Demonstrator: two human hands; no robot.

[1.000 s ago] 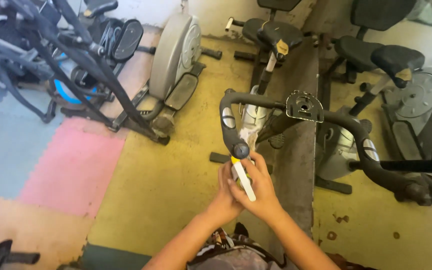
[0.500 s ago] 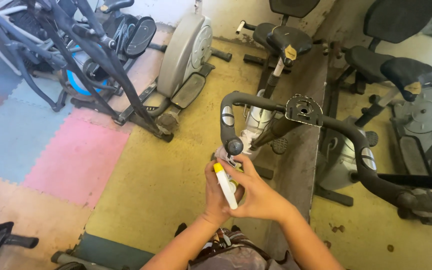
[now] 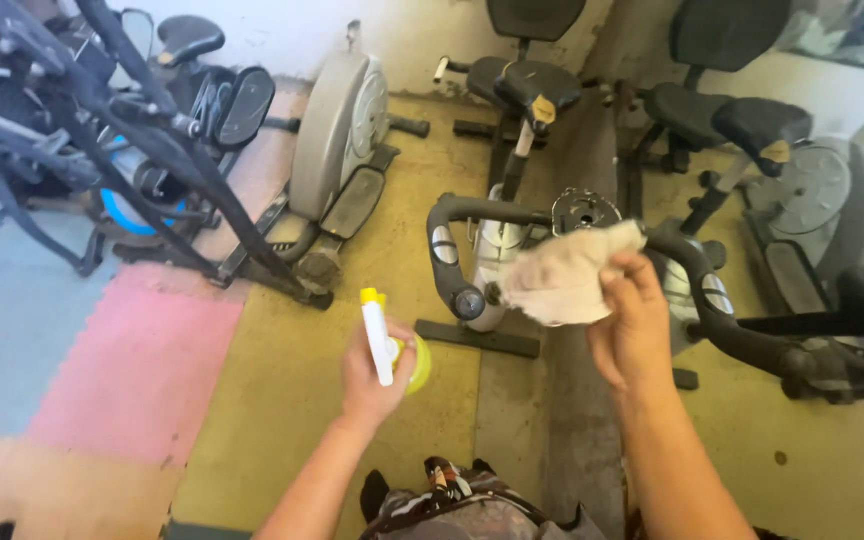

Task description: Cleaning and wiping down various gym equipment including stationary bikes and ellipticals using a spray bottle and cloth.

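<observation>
- Both hands are now apart, where half a second ago I saw them pressed together just below the handlebar end.
- From my remote view, the left hand is closed around a spray bottle with a white neck, yellow cap and yellow-green body, held roughly upright over the yellow floor. Earlier that bottle sat between the two hands, close to the grip.
- The right hand is closed on a pale, crumpled cloth, which I could not make out in the earlier frames. It now hangs spread against the black handlebar of the exercise bike, covering the middle of the bar just below the round console mount.
- The bottle has moved away to the left of the bike, clear of the handlebar.
- Around this bike I see other machines: a grey one with a big flywheel housing to the left, more seats and frames at the right, and pink and blue foam mats at the far left.
</observation>
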